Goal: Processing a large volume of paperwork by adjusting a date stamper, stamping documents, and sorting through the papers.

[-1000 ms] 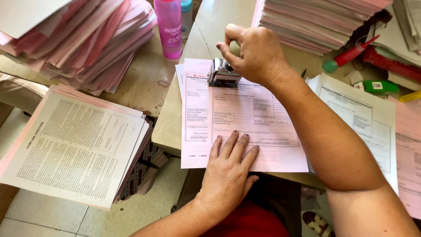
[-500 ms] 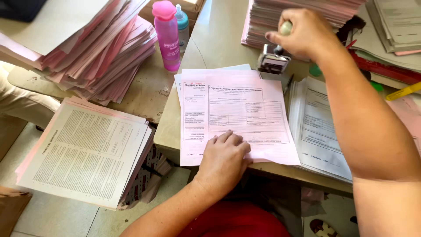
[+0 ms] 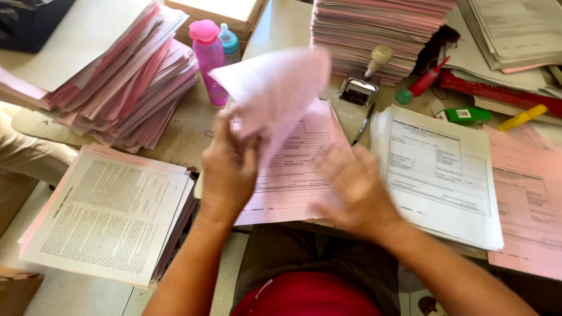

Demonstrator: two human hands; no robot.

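My left hand (image 3: 228, 169) grips a pink sheet (image 3: 275, 88) lifted above the desk's (image 3: 281, 23) form (image 3: 293, 169); my right hand (image 3: 357, 190) lies blurred, fingers spread, on it. Stamp (image 3: 363, 82) stands beyond.

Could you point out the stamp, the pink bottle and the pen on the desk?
stamp (image 3: 362, 88), head view, on its metal base.
pink bottle (image 3: 211, 67), head view, middle of its body.
pen (image 3: 362, 126), head view, midway along its barrel.
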